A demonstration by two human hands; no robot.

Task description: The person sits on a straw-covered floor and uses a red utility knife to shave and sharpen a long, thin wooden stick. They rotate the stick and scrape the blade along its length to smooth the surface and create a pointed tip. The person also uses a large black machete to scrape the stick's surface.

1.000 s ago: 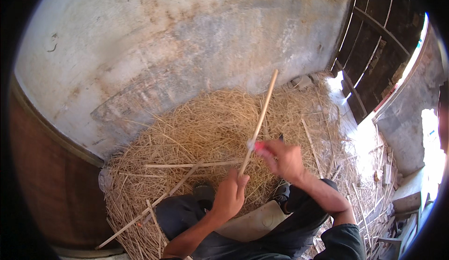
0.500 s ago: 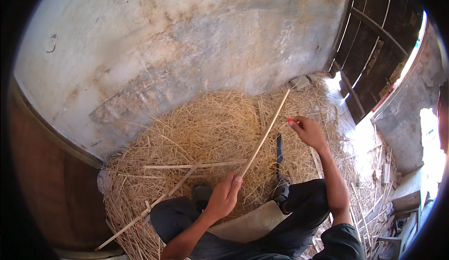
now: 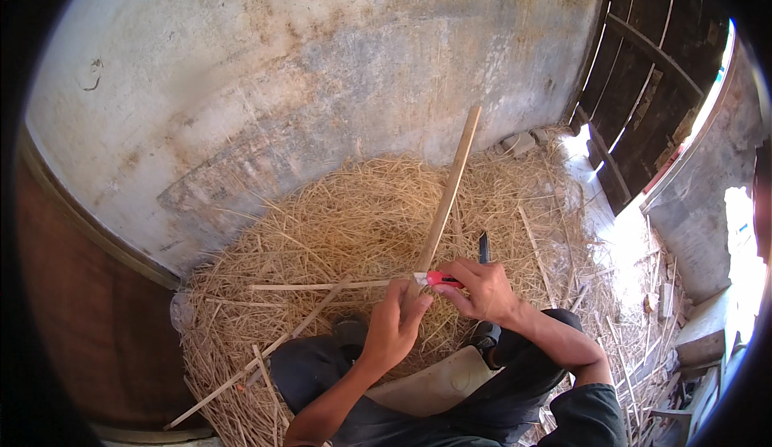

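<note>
Left hand (image 3: 396, 326) clamped on the stick's (image 3: 447, 193) low end, stick angled up over the straw (image 3: 338, 230); right hand (image 3: 482, 290) gripping a red knife (image 3: 438, 279) against it; blade's close to those fingers, a slip could probably cut them.

Pale tan stick (image 3: 447, 193), red cutter (image 3: 441, 279), golden straw (image 3: 354, 230), perhaps black blade (image 3: 483, 247)

stained plaster wall (image 3: 322, 85) | straw-heaped floor (image 3: 338, 230) | dark slatted door (image 3: 651, 69)
</note>
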